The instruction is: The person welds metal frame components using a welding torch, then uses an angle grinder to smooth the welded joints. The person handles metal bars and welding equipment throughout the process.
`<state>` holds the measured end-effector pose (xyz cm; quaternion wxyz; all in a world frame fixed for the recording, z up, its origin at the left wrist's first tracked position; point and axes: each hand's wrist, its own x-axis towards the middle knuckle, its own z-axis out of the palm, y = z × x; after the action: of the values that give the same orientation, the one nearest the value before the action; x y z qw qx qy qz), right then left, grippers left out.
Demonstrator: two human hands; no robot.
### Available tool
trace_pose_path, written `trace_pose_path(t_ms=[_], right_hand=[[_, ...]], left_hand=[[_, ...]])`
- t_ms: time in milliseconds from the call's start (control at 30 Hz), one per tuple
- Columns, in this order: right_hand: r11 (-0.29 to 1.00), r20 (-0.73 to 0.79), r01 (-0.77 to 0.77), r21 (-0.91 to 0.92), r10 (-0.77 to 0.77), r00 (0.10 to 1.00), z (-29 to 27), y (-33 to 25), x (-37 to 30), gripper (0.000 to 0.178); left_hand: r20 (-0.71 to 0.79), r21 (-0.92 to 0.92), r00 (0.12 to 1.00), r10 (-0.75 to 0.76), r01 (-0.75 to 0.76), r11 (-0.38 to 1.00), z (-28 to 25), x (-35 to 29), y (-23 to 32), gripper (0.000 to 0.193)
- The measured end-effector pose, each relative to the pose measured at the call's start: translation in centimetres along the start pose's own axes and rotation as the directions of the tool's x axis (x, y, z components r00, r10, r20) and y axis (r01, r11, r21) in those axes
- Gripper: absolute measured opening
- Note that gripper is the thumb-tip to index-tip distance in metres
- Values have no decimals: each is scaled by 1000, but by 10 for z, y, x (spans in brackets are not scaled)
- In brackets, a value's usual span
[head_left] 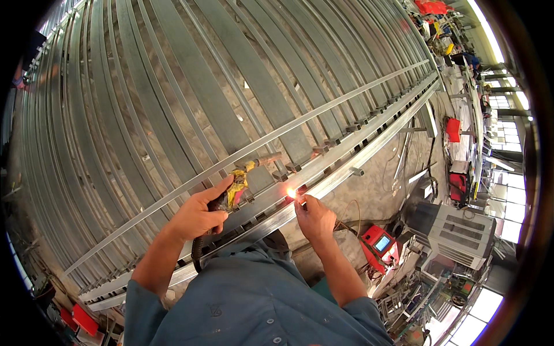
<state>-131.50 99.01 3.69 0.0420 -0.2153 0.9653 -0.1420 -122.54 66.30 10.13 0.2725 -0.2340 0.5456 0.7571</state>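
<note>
Nearest the camera there's a person in a blue-grey work shirt (259, 300), bent over a big steel frame. The left hand (199, 216) is wrapped around the taped grip of a welding torch (238, 187), index finger laid along it, with a dark cable (197, 254) dropping away underneath. The right hand (316, 218) is curled, thumb and fingertips pinched close together right at a bright orange-white glow (291, 192); can't tell what, if anything, is in that pinch because the glare eats it. The bit that matters imo: the torch sits left of the right hand, its long axis running up and to the right, more or less along the rails. So its nozzle end is above and slightly left of the glow, clearly apart from it, and the right hand is way nearer the glow than the left. Just past the hands, the outer rail (363, 153) runs diagonally up to the right, then a thinner crossbar (334, 104) over loads of long flat steel bars (213, 104). Off right there's a red machine with a lit screen (381, 248), then a grey louvred cabinet (461, 230), with bright window panes (508, 199) way out back.
</note>
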Motion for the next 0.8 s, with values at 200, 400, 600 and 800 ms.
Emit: trace_pose_path(t_ms=[200, 400, 600, 800], right_hand=[[998, 30, -37, 52, 36, 999, 0, 5, 0, 20], [985, 93, -125, 120, 114, 989, 2, 6, 3, 27], [972, 20, 139, 188, -145, 989, -8, 19, 10, 19], [830, 216, 549, 99, -556, 803, -28, 48, 42, 20]], left_hand=[[-135, -139, 980, 148, -167, 976, 13, -17, -37, 83], [-225, -138, 968, 115, -149, 979, 31, -42, -50, 83], [-324, -176, 929, 177, -243, 954, 62, -59, -82, 81], [-554, 11, 787, 271, -318, 948, 104, -89, -116, 77]])
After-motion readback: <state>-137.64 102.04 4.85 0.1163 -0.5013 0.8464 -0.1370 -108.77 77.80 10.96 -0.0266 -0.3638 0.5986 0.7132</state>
